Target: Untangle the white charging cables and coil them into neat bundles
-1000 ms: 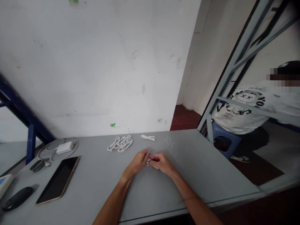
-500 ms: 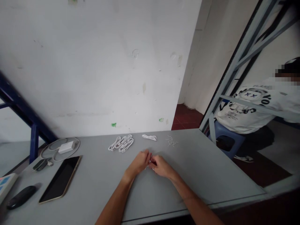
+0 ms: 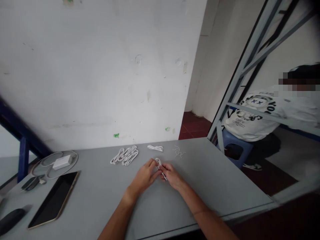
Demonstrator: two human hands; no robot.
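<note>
A small coiled white cable (image 3: 158, 161) is held between my two hands over the grey table. My right hand (image 3: 171, 175) is closed around its middle, and one end of the bundle pokes out below the fingers. My left hand (image 3: 147, 175) meets it from the other side, with fingertips and thumb closed on the bundle; the exact grip is partly hidden. Beyond the hands lie one bundled white cable (image 3: 155, 148), a group of several coiled white cables (image 3: 125, 156) to the left, and thin white wire ties (image 3: 178, 152) to the right.
On the left of the table (image 3: 100, 200) are a dark tablet (image 3: 55, 199), a white power adapter (image 3: 62, 162) with its cord, a small dark-green object (image 3: 30, 183) and a black mouse-like object (image 3: 11, 220). Behind the right-hand metal frame (image 3: 231, 90), a person (image 3: 260, 113) sits on a blue stool (image 3: 232, 146).
The view has shifted slightly to the right. My hands have turned and moved a little apart, so more of the coiled cable shows between them.
</note>
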